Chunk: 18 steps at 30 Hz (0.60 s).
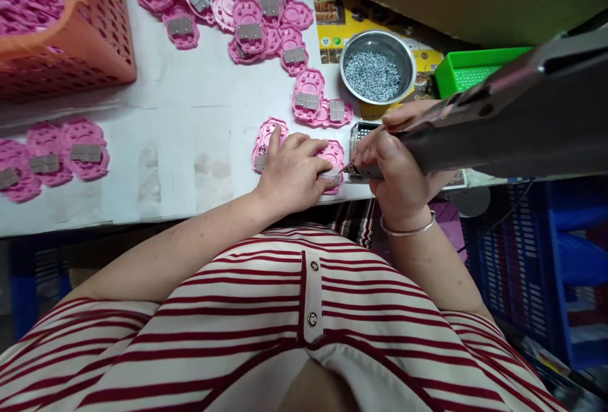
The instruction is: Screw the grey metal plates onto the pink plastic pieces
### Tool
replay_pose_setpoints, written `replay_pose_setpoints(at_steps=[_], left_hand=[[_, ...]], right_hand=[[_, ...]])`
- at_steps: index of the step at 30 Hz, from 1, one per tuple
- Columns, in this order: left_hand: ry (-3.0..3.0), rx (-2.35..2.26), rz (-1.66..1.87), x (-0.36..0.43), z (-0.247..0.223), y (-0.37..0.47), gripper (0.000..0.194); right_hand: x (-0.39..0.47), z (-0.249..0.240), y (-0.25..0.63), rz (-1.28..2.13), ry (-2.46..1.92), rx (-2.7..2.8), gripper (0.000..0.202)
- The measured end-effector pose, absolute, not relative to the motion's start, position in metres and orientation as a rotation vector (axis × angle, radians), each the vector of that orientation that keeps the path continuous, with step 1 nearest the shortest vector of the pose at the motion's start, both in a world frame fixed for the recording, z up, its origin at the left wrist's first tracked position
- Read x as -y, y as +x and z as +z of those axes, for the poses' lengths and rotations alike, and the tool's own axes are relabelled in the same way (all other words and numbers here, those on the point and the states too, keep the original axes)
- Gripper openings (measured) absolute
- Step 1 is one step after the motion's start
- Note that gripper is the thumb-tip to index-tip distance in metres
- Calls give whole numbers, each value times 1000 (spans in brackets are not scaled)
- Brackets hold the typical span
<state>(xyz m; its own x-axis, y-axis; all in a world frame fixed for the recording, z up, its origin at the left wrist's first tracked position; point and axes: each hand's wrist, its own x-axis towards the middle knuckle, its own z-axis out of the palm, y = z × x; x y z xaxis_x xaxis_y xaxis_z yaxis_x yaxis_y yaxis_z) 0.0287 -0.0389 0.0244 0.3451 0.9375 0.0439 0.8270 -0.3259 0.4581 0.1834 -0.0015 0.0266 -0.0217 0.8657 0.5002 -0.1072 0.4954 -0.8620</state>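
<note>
My left hand [294,171] lies over two pink plastic parts. Its thumb and index finger press on the grey metal plate [331,178] of the right-hand pink part [334,154], holding it against the table. Under its other fingers is the second pink part [270,132], also with a plate. My right hand [403,171] is closed around a dark grey power screwdriver [489,127], whose long body reaches to the right edge. The driver's tip is at the plate, beside my left fingertips; whether a screw sits under it I cannot make out.
A steel bowl of screws [373,76] stands beyond my right hand, next to a green tray [484,67]. Pink parts with plates [249,29] pile up at the back; several more [85,149] lie at left. An orange basket [95,38] holds pink pieces. Blue crates [527,260] stand below right.
</note>
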Motion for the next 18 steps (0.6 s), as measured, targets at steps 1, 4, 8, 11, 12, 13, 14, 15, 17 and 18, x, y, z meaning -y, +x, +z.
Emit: replay_pose_setpoints(at_steps=[1, 4, 8, 11, 12, 13, 14, 15, 17, 18], left_hand=[[2260, -1556, 439, 39, 23, 28, 16], [2265, -1542, 469, 39, 20, 28, 17], [2262, -1543, 499, 39, 19, 30, 17], [2263, -1541, 505, 40, 18, 32, 18], [2264, -1541, 508, 40, 18, 33, 19], [2265, -1543, 512, 40, 18, 33, 19], [2265, -1547, 516, 40, 18, 33, 19], [2266, -1550, 519, 41, 17, 33, 19], [2273, -1552, 520, 41, 17, 32, 19], [2276, -1552, 520, 41, 16, 32, 19]], right_hand=[[2, 32, 185, 845, -671, 1354, 22], [4, 51, 191, 730, -558, 1266, 19], [7, 63, 200, 624, -608, 1180, 8], [6, 56, 203, 537, -749, 1174, 9], [5, 52, 203, 516, -763, 1180, 13], [3, 48, 203, 512, -755, 1188, 16], [2, 44, 203, 521, -740, 1193, 18], [0, 41, 204, 537, -729, 1193, 20], [-2, 37, 205, 566, -699, 1192, 20], [-3, 36, 205, 585, -687, 1201, 20]])
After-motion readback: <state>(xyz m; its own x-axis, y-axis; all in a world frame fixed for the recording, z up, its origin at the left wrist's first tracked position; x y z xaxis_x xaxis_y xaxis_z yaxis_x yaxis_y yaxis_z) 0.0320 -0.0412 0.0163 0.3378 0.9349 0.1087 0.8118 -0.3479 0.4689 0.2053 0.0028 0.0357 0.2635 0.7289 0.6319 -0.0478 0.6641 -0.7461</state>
